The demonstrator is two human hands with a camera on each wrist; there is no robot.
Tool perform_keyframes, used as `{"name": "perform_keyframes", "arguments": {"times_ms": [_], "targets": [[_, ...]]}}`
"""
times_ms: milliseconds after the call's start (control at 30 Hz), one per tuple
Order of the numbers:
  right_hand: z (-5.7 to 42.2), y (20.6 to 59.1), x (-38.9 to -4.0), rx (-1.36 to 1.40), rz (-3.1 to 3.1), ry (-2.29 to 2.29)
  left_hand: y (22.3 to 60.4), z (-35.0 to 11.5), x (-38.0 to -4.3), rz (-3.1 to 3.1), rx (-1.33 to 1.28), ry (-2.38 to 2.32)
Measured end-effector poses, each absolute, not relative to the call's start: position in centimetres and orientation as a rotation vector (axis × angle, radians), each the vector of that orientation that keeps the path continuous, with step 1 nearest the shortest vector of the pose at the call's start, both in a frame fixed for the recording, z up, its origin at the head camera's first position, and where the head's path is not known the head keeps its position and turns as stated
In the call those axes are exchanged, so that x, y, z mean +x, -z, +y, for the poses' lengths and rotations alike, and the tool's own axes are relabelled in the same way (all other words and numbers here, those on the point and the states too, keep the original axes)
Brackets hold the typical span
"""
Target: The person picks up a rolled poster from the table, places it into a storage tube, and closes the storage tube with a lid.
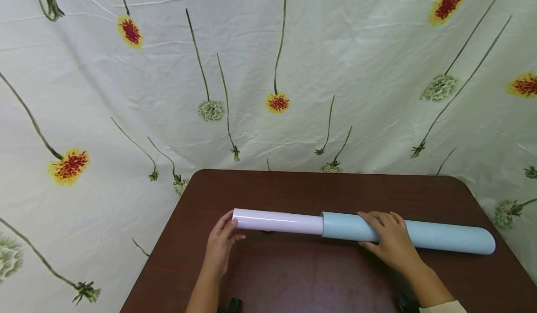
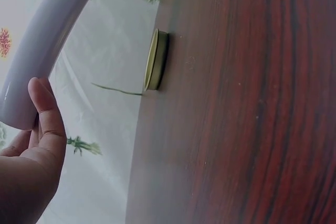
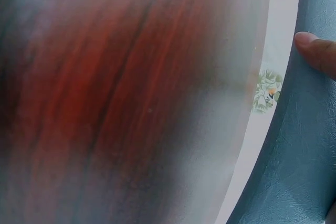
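Note:
A glossy pale lilac tube (image 1: 278, 222) sticks out of the left end of a wider light blue tube (image 1: 449, 236), both lying nearly level across the view above the brown table. My left hand (image 1: 221, 241) holds the lilac tube's free left end between thumb and fingers; the left wrist view shows the thumb (image 2: 44, 95) along its side. Around the blue tube, left of its middle, my right hand (image 1: 390, 243) grips with the thumb on the near side. In the right wrist view the thumb (image 3: 317, 53) presses on the tube's textured blue surface (image 3: 299, 145).
A shallow round gold-coloured lid (image 2: 156, 60) rests on the table, mostly hidden behind the lilac tube in the head view. The dark brown table (image 1: 302, 280) has rounded far corners. Behind it hangs a pale cloth (image 1: 251, 61) with printed flowers.

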State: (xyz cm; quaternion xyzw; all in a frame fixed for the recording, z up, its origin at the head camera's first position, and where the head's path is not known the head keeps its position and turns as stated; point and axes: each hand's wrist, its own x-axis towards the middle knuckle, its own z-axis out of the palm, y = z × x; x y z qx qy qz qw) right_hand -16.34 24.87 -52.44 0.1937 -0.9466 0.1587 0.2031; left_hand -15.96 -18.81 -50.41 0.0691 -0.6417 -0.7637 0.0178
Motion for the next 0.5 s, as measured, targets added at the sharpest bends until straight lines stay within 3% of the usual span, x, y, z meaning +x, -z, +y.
{"name": "perform_keyframes", "arguments": {"times_ms": [500], "targets": [[24.40,52.26,-16.38,0.549,-2.640,-0.432,50.46,-18.57,-15.94,-1.981,0.212,2.405]]}}
